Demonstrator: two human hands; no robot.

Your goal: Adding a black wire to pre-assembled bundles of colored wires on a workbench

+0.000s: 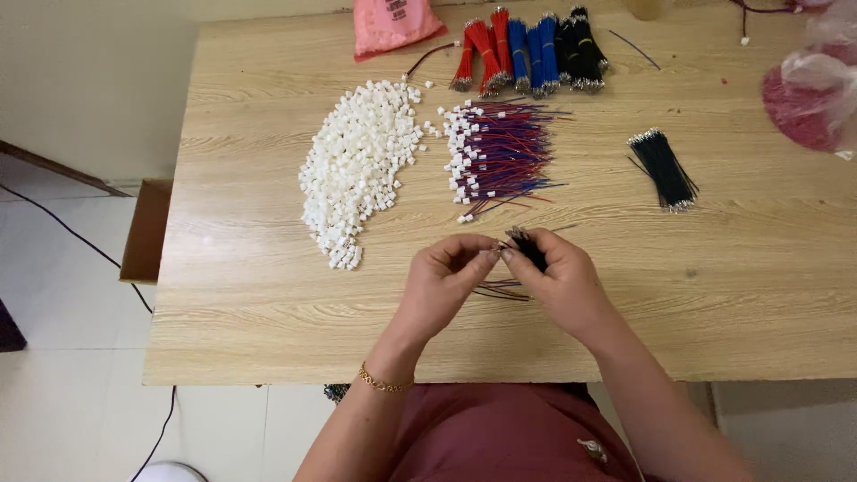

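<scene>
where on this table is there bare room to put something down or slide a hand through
Bare wood runs along the table's right front, below the loose black wire bundle, and along the left front, below the white connector pile. The far edge is crowded with tied wire bundles. The middle is tight: finished wired connectors lie just beyond the left hand and right hand.

The wooden worktop (268,295) carries white connectors (357,165) and finished leads (500,156) beyond the fingers (489,254), then wire bundles (531,49) farther off.
</scene>
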